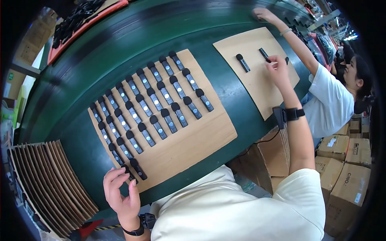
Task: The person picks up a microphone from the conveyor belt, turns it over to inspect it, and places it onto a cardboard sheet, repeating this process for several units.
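Note:
Small dark wireless microphones (144,105) with black foam caps and pale round spots lie in slanting rows on a cardboard sheet (185,148) before me. My left hand (122,197) is at the sheet's near left corner, thumb and fingers apart. Its fingertips are beside or touching a microphone (131,176) that they partly cover; another microphone (138,169) lies just right of it. Over a second cardboard sheet (259,88) at the right, my right hand (278,73) pinches the near end of a dark microphone (263,52). A capped microphone (243,63) lies left of that hand.
Upright cardboard sheets (52,184) stand packed at the left. A green conveyor belt (169,24) runs along the far side, with an orange-edged tray (76,30) of black parts. A co-worker's arm (299,48) reaches across at the right. Cartons (345,188) are stacked behind.

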A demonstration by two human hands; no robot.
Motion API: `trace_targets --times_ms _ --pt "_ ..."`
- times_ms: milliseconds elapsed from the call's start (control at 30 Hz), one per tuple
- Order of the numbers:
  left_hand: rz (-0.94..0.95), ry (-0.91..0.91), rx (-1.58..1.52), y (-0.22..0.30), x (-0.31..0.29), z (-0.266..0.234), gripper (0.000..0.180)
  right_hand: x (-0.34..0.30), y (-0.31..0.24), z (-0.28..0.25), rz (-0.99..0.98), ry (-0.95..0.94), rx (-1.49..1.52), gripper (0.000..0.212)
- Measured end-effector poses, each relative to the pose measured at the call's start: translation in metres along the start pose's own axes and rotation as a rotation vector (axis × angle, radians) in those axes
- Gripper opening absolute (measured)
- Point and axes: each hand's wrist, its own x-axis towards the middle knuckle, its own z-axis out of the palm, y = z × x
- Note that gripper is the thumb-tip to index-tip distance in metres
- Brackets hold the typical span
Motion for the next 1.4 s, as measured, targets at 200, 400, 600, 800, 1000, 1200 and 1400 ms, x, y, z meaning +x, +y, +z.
trace_targets --times_ms 200,400,600,800,1000,1200,1400 --pt "0.014 -0.019 -0.006 0.01 0.01 0.008 0.022 0.02 0.054 0.0 -0.011 0.125 -0.241 0.033" --pt "-0.005 0.009 -0.011 0.021 0.018 0.009 0.02 0.011 -0.013 -0.01 0.146 -0.075 0.16 0.024" --pt "0.132 -0.003 -0.119 0.03 0.043 0.011 0.022 -0.06 -0.137 -0.014 0.089 -0.388 0.884 0.025" --pt "0.097 -0.061 -0.411 0.05 0.071 0.027 0.034 -0.125 -0.227 0.001 -0.017 -0.608 1.358 0.031" --pt "-0.049 -0.079 -0.756 0.062 0.076 0.048 0.033 -0.161 -0.266 0.019 0.126 -0.879 1.636 0.03" --pt "-0.303 -0.17 -1.09 0.069 0.072 0.035 0.026 -0.151 -0.269 0.009 -0.268 -0.833 1.334 0.022" --pt "-0.335 -0.292 -1.105 0.074 0.073 0.017 0.023 -0.131 -0.271 -0.007 -0.374 -0.658 1.239 0.015"
